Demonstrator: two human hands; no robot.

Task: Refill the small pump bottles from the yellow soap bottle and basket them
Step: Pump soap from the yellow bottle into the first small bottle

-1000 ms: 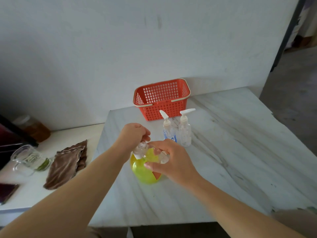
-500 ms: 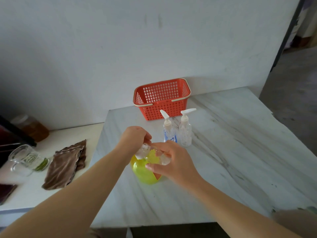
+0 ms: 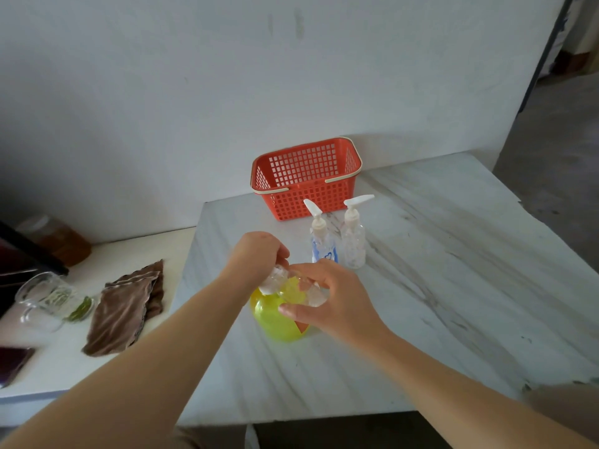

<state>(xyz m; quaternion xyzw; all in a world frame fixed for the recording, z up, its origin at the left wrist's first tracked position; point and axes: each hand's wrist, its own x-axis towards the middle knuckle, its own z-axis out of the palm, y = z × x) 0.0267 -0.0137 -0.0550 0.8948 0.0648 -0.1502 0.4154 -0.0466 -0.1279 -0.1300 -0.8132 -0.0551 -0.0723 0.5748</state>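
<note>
The yellow soap bottle stands upright on the marble table, near its front. My left hand is closed from above on the bottle's clear pump top. My right hand grips the clear neck part from the right and hides most of it. Two small pump bottles stand upright just behind my hands, one with a blue label and one clear. The orange basket sits against the wall behind them, with nothing visible inside.
A lower white counter on the left holds a brown cloth, a glass jug, an amber jar and a dark flat device. The table's front edge is close to me. Its right edge drops to the floor.
Both hands stay on the yellow bottle's top, with only small finger shifts. The bottles and basket have not moved.
</note>
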